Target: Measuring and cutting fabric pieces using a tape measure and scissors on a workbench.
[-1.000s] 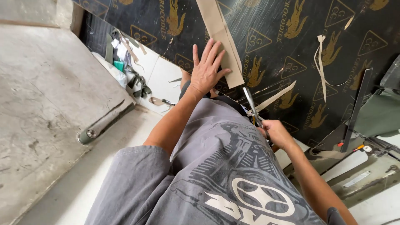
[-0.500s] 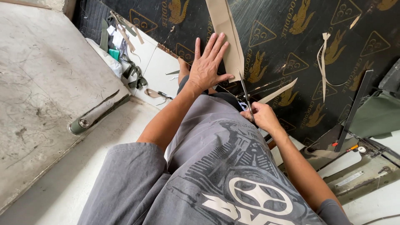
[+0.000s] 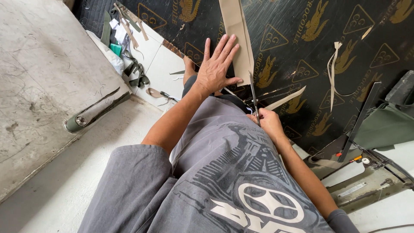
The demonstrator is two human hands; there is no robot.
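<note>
- I see my left hand [image 3: 215, 69] pressed flat, fingers spread, gripping nothing; it pins the long tan strip [image 3: 236, 34] against the black printed sheet [image 3: 293, 47].
- My right hand [image 3: 269, 123] is closed around the handles of the scissors [image 3: 254, 97]; the blades point up toward the strip's lower end, just beside my left thumb.
- I cannot tell whether the blades are biting the strip or only touching its edge.
- The tan strip lies on the black sheet and runs up out of view at the top edge.
- A narrower tan offcut [image 3: 284, 98] lies on the sheet just right of the scissors, slanting away from them.
- A thin pale scrap [image 3: 333, 73] lies on the sheet well to the right of the strip.
- Left of the sheet, green and tan scraps [image 3: 129, 51] are heaped on the white floor [image 3: 108, 142].
</note>
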